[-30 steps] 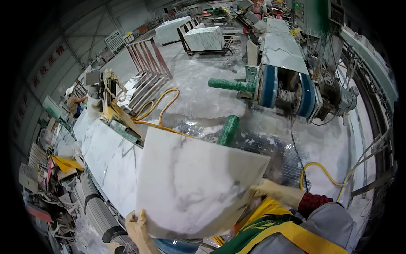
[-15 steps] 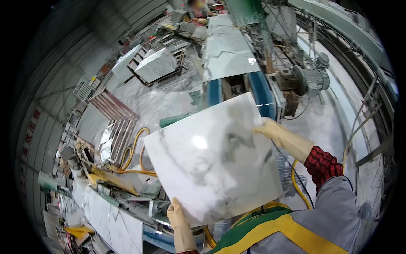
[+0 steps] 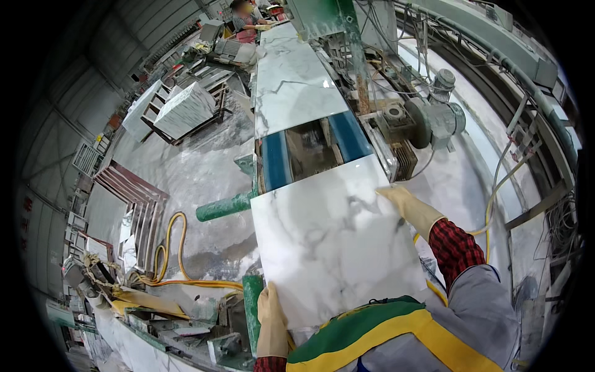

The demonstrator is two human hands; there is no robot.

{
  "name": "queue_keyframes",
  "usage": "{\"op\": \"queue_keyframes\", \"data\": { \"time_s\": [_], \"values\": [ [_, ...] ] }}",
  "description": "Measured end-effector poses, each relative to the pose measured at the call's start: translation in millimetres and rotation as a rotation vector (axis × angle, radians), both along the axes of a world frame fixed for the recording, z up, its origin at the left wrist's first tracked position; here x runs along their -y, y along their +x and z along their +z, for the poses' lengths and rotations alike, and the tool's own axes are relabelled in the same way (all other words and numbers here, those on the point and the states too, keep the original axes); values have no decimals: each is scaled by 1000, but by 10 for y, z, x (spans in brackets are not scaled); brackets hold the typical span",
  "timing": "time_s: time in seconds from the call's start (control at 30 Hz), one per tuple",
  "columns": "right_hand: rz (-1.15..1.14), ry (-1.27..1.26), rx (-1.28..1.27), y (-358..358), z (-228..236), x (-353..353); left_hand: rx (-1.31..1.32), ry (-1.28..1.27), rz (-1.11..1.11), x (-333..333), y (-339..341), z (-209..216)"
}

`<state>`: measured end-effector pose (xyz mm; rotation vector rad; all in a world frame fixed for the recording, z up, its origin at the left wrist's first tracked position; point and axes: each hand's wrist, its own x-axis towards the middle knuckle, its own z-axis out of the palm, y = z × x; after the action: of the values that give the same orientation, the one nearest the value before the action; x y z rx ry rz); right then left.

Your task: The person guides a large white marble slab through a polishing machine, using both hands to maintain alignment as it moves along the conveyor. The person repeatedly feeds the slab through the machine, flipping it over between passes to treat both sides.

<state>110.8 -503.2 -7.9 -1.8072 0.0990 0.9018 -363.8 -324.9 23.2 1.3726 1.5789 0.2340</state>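
Note:
Between my two gloved hands is a white, grey-veined marble-look tile (image 3: 334, 248), its far edge over the blue belts of a conveyor (image 3: 277, 160). My left hand (image 3: 271, 313) is closed on the tile's near left edge, thumb along the top face. At the far right corner, my right hand (image 3: 400, 201) grips the right edge, its fingers partly hidden under the tile. Both hands wear cream rubber gloves. Farther along the conveyor lie more veined tiles (image 3: 297, 93), and a gap with dark machinery parts separates them from the one I hold.
A grey motor (image 3: 440, 118) stands right of the conveyor. Green rollers (image 3: 224, 208) stick out on its left. A yellow hose (image 3: 164, 254) loops on the floor near slatted racks (image 3: 139, 198). Stacked slabs (image 3: 186, 110) stand beyond. Another person (image 3: 245, 22) is at the conveyor's far end.
The tile has come down and turned from a slant to line up with the conveyor, its far edge now over the belts. Both hands have kept their hold. My view has swung right.

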Motion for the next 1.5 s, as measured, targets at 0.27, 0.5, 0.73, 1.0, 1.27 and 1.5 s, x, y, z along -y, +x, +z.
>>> {"op": "queue_keyframes", "data": {
  "time_s": [0.27,0.5,0.73,1.0,1.27,1.5],
  "values": [
    [-33,-109,30,717,-478,-553,-328,304,-582,-1182,426,-591],
    [-53,161,-47,527,-902,97,-295,-36,-401,-1643,1084,-214],
    [188,248,-69,-768,-557,852,-231,66,-405,-1890,1295,-266],
    [-24,134,-56,-581,-382,269,-234,212,-424,-2222,1640,-399],
    [-135,161,-105,-181,-445,-37,-202,300,-539,-2539,1711,-793],
    [-119,28,-96,-7,-316,-210,-229,133,-490,-2656,2055,-406]
  ]
}}
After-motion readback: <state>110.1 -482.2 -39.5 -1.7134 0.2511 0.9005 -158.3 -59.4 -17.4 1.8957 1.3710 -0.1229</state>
